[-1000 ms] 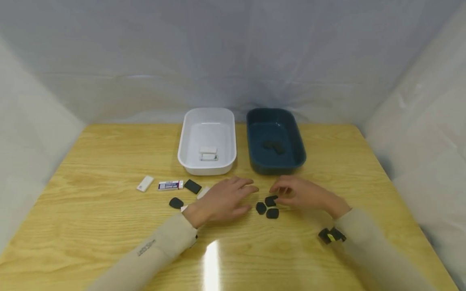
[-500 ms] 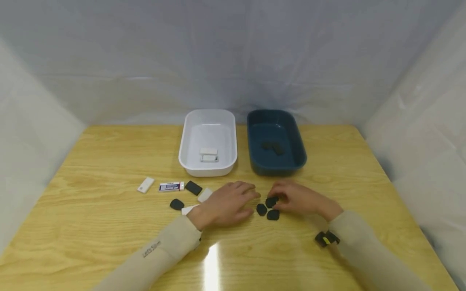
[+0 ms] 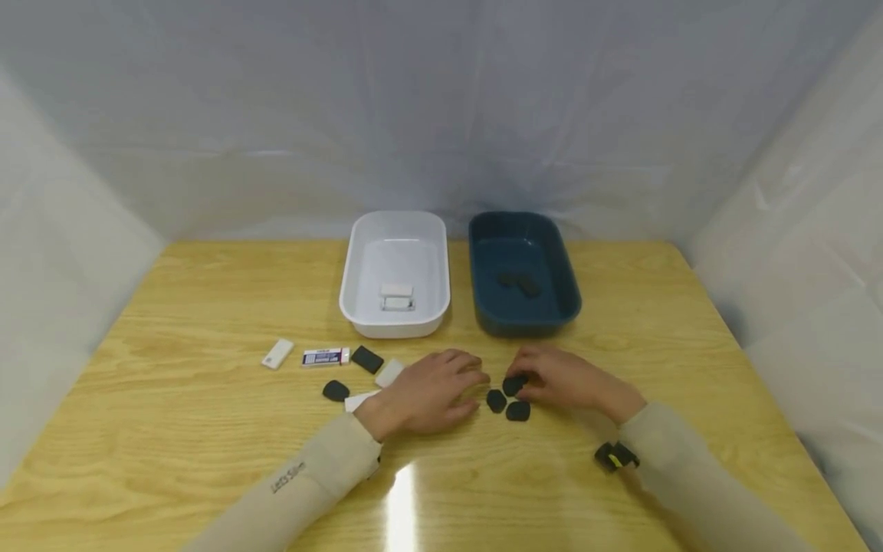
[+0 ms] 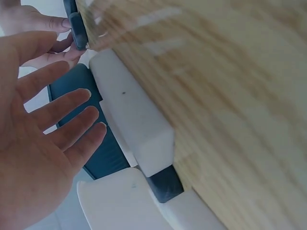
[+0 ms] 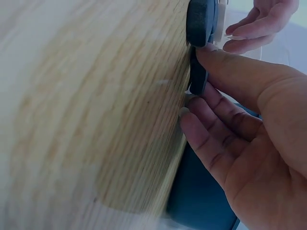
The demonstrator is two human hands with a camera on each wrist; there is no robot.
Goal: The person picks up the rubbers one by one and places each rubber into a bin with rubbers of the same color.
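Three small black erasers lie in a cluster at the table's middle. My right hand (image 3: 552,377) curls its thumb and fingertips around the rear black eraser (image 3: 513,384), which the right wrist view shows edge-on (image 5: 196,76) under the thumb. The other two black erasers (image 3: 495,400) (image 3: 517,412) lie just in front of it. My left hand (image 3: 434,389) rests flat beside them with straight, spread fingers (image 4: 72,103) and holds nothing. Behind stand a white tray (image 3: 359,253) holding white erasers (image 3: 396,297) and a dark blue tray (image 3: 562,276) holding black erasers (image 3: 519,283).
To the left of my left hand lie a white eraser (image 3: 277,353), a labelled eraser (image 3: 324,356), a black eraser (image 3: 366,358), another white one (image 3: 389,372), a black oval one (image 3: 335,390) and a white piece (image 3: 360,399). Pale sheeting walls the wooden table (image 3: 207,460).
My right hand has slid a little leftward and its fingers have closed on the rear black eraser. The left hand has stayed nearly where it was.
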